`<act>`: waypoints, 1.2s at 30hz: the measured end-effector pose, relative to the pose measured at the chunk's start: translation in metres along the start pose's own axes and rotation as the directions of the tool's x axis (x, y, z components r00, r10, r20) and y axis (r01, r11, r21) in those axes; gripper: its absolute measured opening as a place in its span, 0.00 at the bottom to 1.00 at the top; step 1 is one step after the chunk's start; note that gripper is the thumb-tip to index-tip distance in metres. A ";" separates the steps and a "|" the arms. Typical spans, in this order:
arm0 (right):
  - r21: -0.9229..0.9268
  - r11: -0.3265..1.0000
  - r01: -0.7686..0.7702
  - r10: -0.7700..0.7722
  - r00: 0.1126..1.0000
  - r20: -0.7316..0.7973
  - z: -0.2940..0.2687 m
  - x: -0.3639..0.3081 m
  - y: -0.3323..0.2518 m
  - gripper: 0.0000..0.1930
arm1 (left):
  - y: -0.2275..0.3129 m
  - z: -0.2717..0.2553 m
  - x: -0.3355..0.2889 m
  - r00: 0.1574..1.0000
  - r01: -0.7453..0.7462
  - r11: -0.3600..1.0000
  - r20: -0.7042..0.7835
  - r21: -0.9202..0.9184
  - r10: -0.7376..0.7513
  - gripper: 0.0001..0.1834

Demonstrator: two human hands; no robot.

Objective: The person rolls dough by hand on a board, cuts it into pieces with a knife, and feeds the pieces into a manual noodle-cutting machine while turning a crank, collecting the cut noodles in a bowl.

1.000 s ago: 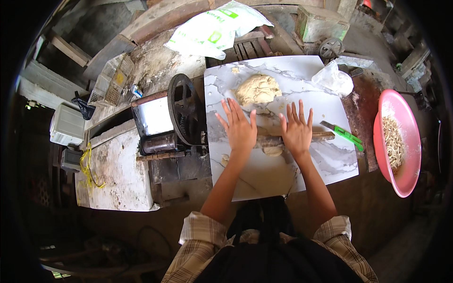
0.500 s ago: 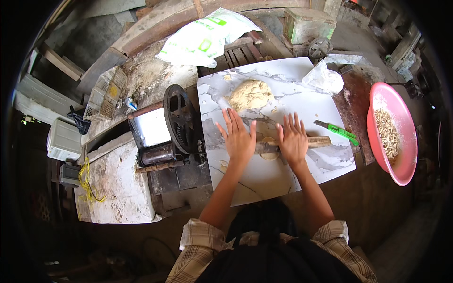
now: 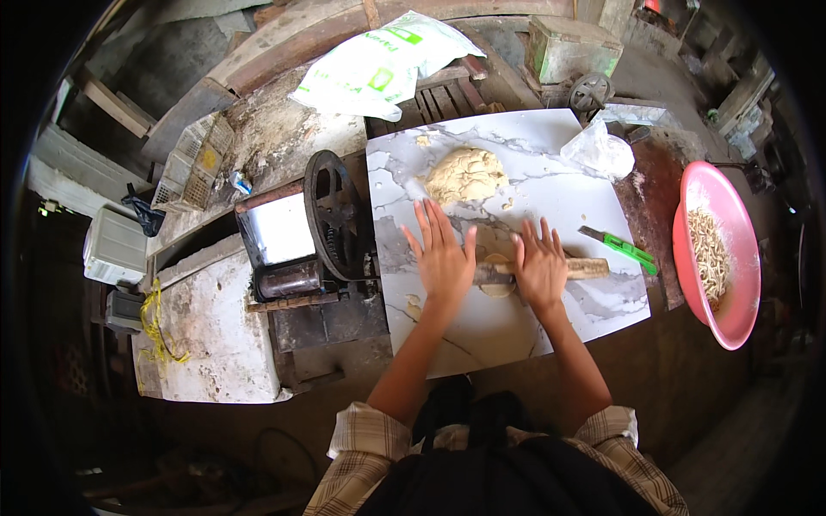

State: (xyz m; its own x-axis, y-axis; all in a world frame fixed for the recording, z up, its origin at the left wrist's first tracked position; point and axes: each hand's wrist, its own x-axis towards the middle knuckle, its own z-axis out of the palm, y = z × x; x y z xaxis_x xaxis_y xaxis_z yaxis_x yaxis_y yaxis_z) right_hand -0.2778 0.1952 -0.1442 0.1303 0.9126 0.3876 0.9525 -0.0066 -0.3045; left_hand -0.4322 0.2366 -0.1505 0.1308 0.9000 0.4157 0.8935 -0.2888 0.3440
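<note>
Resting open atop a rolling pin [image 3: 588,268], both hands [image 3: 448,267] [image 3: 541,273] (gripping nothing) have dough [image 3: 467,175] beyond, a green cutter [image 3: 628,250] rightward.

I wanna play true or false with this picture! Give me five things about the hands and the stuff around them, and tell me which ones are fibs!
1. The left hand and right hand are over a brown wooden rolling pin. True.
2. The right hand is curled into a fist. False: its fingers are stretched out.
3. The big, rounded, cream-coloured dough lump sits on top of the rolling pin. False: it sits on the white, grey-veined board, beyond the hands.
4. A bright green cutter with a slim blade lies to the right of the right hand. True.
5. The wide pink plastic basin stands at the person's left. False: it stands at the right, with thin pale strips inside.
</note>
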 end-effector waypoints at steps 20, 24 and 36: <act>-0.002 0.998 -0.067 0.067 0.992 -0.105 0.003 0.019 0.000 0.17 | 0.003 0.006 0.017 0.995 -0.086 0.996 -0.049 0.025 0.087 0.30; -0.053 0.994 -0.095 0.088 0.990 -0.107 0.000 0.007 -0.009 0.14 | -0.003 0.005 0.013 0.969 -0.229 0.970 -0.118 -0.086 0.218 0.21; 0.012 1.000 -0.024 0.026 0.981 -0.191 -0.020 -0.033 0.015 0.13 | -0.017 -0.010 -0.024 0.967 -0.248 0.911 -0.027 -0.330 0.253 0.04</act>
State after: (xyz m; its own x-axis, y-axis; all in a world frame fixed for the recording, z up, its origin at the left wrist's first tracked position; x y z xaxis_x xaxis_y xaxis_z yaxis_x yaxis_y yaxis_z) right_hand -0.2619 0.1568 -0.1438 0.2052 0.8171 0.5387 0.9457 -0.0236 -0.3243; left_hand -0.4551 0.2164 -0.1580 0.3409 0.7885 0.5120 0.6397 -0.5936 0.4882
